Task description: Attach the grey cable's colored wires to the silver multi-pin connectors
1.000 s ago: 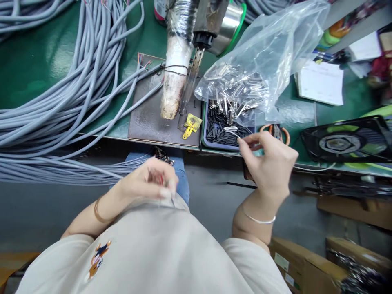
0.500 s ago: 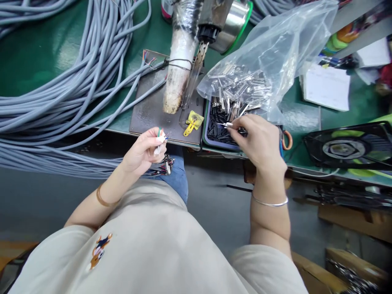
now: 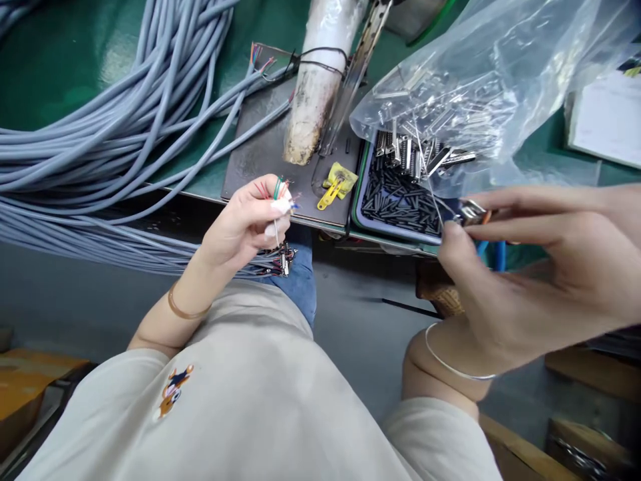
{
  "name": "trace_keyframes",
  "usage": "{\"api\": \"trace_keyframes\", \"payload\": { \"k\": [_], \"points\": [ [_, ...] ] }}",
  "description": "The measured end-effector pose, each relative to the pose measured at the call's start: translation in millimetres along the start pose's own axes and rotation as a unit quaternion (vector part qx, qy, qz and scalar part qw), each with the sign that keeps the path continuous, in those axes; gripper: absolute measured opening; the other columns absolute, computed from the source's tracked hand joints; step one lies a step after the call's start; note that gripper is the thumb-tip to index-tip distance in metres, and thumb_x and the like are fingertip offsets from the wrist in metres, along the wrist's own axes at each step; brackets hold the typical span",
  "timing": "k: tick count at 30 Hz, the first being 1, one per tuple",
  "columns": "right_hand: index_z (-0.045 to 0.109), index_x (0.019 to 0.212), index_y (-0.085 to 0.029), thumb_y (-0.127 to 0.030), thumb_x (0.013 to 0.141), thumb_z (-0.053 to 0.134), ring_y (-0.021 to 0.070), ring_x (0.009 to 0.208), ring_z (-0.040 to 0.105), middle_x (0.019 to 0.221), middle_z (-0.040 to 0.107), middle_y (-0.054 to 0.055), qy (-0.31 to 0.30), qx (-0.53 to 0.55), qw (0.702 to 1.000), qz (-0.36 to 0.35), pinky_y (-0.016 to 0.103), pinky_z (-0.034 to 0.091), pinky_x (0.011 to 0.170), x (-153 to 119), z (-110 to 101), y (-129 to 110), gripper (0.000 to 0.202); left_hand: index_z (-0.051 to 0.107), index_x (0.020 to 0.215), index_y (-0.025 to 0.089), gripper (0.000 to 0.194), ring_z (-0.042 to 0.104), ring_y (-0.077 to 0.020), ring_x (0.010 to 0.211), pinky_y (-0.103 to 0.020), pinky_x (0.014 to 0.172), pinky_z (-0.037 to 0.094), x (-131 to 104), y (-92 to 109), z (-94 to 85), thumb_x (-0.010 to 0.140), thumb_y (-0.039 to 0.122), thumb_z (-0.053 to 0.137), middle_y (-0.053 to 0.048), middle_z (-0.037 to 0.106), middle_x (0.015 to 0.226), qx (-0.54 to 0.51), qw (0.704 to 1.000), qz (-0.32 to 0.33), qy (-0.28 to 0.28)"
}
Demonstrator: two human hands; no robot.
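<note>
My left hand [image 3: 250, 217] is closed in front of my body, pinching a bunch of thin coloured wires [image 3: 278, 187], red, green and blue. White covering shows on its thumb and a fingertip. My right hand [image 3: 535, 287] is raised close to the camera at the right, its wrist bent below a silver bracelet. Its thumb and fingers close on a small metallic piece [image 3: 471, 211], partly hidden by the fingers. A thin silvery wire [image 3: 424, 167] slants up and left from these fingertips, over a shallow tray [image 3: 356, 210] of short black tubes and metal connectors.
Grey cables [image 3: 150, 120] lie bundled at the left. A dark board [image 3: 250, 167] bears a yellow clip [image 3: 330, 194]; a stained white pipe [image 3: 315, 100] hangs above it. A clear plastic bag [image 3: 531, 80] of metal connectors leans over the tray. A paper stack [image 3: 608, 120] lies right.
My right hand has come up and right from over the tray, and looks much larger. The view has shifted; my left hand keeps its grip on the wires.
</note>
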State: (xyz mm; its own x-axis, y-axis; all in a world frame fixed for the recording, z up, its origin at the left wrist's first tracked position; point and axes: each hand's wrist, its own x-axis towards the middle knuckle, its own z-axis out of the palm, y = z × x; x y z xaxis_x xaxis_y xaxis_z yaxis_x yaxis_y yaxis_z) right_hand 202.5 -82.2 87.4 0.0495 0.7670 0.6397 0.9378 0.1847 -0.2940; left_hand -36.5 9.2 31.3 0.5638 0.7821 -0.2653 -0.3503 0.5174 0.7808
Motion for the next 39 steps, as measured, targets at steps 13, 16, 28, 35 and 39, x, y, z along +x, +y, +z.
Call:
{"api": "trace_keyframes", "payload": {
  "k": [13, 16, 28, 35, 39],
  "points": [
    [0.061, 0.077, -0.021, -0.010, 0.082, 0.077, 0.0138, 0.076, 0.068, 0.087, 0.070, 0.001, 0.049, 0.371, 0.910, 0.175, 0.029, 0.061, 0.060, -40.7, 60.9, -25.0, 0.020, 0.057, 0.069, 0.017, 0.026, 0.028, -0.0004, 0.043, -0.016, 0.041, 0.015, 12.1, -33.5, -0.2, 0.066, 0.025, 0.081, 0.007, 0.046, 0.055, 0.041, 0.998, -0.009, 0.049],
    [0.068, 0.089, -0.023, -0.007, 0.083, 0.076, 0.0176, 0.084, 0.076, 0.097, 0.077, 0.000, 0.072, 0.288, 0.943, 0.149, 0.034, 0.068, 0.069, -51.8, 76.7, -23.8, 0.019, 0.060, 0.069, 0.015, 0.029, 0.033, -0.0013, 0.046, -0.017, 0.043, 0.022, 12.5, -35.3, 3.6, 0.066, 0.027, 0.085, 0.006, 0.050, 0.056, 0.068, 0.996, 0.011, 0.048],
    [0.061, 0.087, -0.021, -0.015, 0.091, 0.069, 0.0197, 0.103, 0.078, 0.112, 0.080, 0.006, 0.017, 0.349, 0.920, 0.176, 0.036, 0.068, 0.086, -57.8, 106.3, -29.7, 0.011, 0.065, 0.072, 0.015, 0.019, 0.039, -0.0043, 0.050, -0.018, 0.044, 0.029, 14.6, -40.5, -0.5, 0.078, 0.028, 0.077, 0.001, 0.058, 0.065, 0.134, 0.981, 0.109, 0.086],
    [0.060, 0.085, -0.022, -0.011, 0.088, 0.069, 0.0183, 0.107, 0.078, 0.113, 0.080, 0.006, 0.018, 0.372, 0.914, 0.164, 0.033, 0.067, 0.089, -51.1, 111.4, -30.2, 0.015, 0.061, 0.070, 0.016, 0.018, 0.051, -0.0075, 0.060, -0.018, 0.051, 0.036, 19.0, -38.1, 0.1, 0.076, 0.024, 0.076, 0.001, 0.057, 0.066, 0.136, 0.976, 0.135, 0.103],
    [0.059, 0.083, -0.022, -0.012, 0.089, 0.068, 0.0194, 0.108, 0.078, 0.112, 0.080, 0.006, 0.014, 0.370, 0.914, 0.162, 0.035, 0.068, 0.088, -47.6, 112.7, -30.6, 0.015, 0.059, 0.069, 0.016, 0.016, 0.052, -0.0078, 0.062, -0.019, 0.053, 0.041, 21.7, -36.4, 0.5, 0.075, 0.022, 0.074, 0.000, 0.060, 0.069, 0.142, 0.971, 0.155, 0.113]
  ]
}}
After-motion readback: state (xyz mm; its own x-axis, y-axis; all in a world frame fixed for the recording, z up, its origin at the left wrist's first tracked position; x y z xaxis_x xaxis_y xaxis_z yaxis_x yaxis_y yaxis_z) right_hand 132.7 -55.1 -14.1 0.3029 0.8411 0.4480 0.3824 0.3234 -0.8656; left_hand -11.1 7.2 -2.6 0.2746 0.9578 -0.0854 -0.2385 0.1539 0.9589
